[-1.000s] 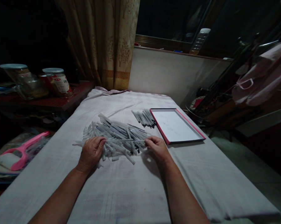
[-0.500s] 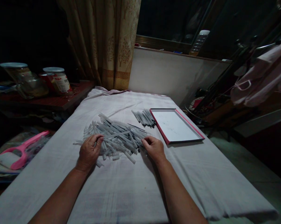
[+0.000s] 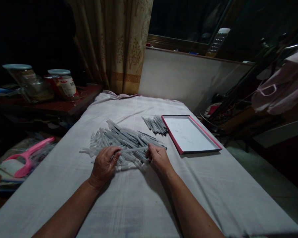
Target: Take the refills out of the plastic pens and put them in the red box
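Note:
My left hand (image 3: 105,165) pinches one end of a pale, translucent pen (image 3: 134,149), which lies nearly level between my two hands. At its other end, the fingers of my right hand (image 3: 157,157) are closed around the tip; what exactly sits inside them is hidden. Beneath and behind both hands spreads a loose pile of pen parts (image 3: 119,134), clear tubes with some dark lengths and short cap-like pieces. Beyond my right hand, a neater row of pens (image 3: 155,125) with black ends lies beside a shallow white-bottomed box lid (image 3: 191,134) with red and black sides.
A pale checked cloth (image 3: 129,205) covers the table. At left, jars (image 3: 64,86) stand on a dark red side table (image 3: 72,107), with a pink-handled object (image 3: 30,158) lower down. Curtain (image 3: 129,49) and wall close off the far end; pink cloth (image 3: 280,86) hangs at right.
My hands have drawn closer together, the left moving right and the right slightly left. A pen now spans the gap between them. The view has shifted slightly.

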{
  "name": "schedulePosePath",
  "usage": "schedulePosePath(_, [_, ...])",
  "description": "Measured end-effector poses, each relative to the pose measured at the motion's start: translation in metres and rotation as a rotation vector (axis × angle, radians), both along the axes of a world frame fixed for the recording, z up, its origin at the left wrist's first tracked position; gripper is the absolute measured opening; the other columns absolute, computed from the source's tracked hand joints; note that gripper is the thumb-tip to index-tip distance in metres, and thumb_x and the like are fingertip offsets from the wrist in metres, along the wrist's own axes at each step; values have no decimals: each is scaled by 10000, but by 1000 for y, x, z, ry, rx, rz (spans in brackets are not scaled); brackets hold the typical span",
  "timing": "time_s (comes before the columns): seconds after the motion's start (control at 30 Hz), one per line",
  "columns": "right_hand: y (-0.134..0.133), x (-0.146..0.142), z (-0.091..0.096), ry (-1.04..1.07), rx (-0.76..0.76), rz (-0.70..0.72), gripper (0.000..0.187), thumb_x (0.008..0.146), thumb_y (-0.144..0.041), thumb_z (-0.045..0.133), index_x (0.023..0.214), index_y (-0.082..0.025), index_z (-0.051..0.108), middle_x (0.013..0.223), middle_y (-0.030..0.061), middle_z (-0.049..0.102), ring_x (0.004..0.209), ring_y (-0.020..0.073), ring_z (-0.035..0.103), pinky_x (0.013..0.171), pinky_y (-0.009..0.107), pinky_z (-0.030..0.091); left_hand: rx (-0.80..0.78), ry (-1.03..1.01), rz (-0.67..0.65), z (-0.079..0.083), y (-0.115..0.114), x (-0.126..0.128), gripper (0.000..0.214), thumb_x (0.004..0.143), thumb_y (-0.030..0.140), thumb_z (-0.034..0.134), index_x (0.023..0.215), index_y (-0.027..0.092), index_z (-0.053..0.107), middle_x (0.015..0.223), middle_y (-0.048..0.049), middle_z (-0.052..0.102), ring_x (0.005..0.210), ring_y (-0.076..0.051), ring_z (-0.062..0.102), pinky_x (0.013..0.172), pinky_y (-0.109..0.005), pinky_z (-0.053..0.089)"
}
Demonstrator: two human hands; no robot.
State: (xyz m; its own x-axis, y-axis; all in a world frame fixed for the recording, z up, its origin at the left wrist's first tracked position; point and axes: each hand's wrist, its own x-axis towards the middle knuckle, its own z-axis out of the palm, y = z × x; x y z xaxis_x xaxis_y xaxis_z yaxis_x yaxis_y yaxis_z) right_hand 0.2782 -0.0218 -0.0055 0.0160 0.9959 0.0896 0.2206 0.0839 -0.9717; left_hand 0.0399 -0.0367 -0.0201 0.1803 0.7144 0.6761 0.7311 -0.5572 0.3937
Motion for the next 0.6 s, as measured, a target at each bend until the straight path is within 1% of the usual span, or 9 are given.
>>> schedulePosePath(0.07, [1, 0, 1, 54, -26, -1, 656, 767, -769, 550, 438, -201, 554, 369, -21, 455, 379, 117, 418, 430, 254, 335, 15, 13, -17, 1, -1, 0, 365, 1026, 459, 400, 994, 209, 664, 899, -68, 736, 856, -203, 689, 826, -330, 546])
schedulePosePath(0.17, [2, -2, 3, 97, -59, -3, 642, 762, -780, 522, 460, -214, 533, 369, -30, 425, 359, 107, 365, 393, 252, 301, 50, 76, -57, 1, -2, 1, 342, 1029, 438, 407, 1012, 210, 661, 902, -69, 737, 870, -204, 688, 838, -336, 541])
schedulePosePath(0.27, [2, -3, 4, 167, -95, -21, 589, 763, -740, 523, 470, -230, 519, 375, -34, 407, 349, 100, 318, 358, 248, 250, 62, 168, -101, 2, -4, 2, 313, 1026, 414, 422, 1057, 214, 661, 908, -71, 735, 885, -209, 686, 839, -348, 536])
schedulePosePath(0.37, [3, -1, 5, 188, -82, -33, 529, 751, -675, 563, 466, -236, 492, 391, -33, 423, 359, 95, 306, 349, 242, 233, 40, 219, -106, 3, -5, 3, 312, 1017, 420, 441, 1063, 216, 673, 908, -77, 732, 887, -215, 680, 833, -354, 525])
schedulePosePath(0.43, [1, 0, 6, 186, -61, -29, 503, 752, -640, 575, 473, -228, 501, 395, -34, 428, 364, 94, 314, 354, 239, 249, 5, 204, -94, 4, -5, 4, 338, 1013, 438, 435, 1016, 214, 689, 884, -79, 728, 866, -217, 673, 836, -359, 513])
schedulePosePath(0.53, [-2, 1, 7, 173, -23, -9, 491, 760, -623, 564, 498, -208, 543, 397, -40, 412, 380, 96, 331, 387, 240, 283, -103, 92, -77, 6, -3, 7, 420, 996, 500, 410, 887, 210, 694, 811, -78, 711, 810, -218, 654, 832, -365, 502])
schedulePosePath(0.6, [-5, 4, 9, 158, 3, 23, 477, 753, -618, 583, 530, -197, 577, 434, -31, 449, 420, 105, 378, 429, 246, 326, -166, 27, -64, 6, 1, 7, 485, 992, 533, 373, 785, 210, 669, 739, -66, 688, 751, -211, 642, 790, -350, 511])
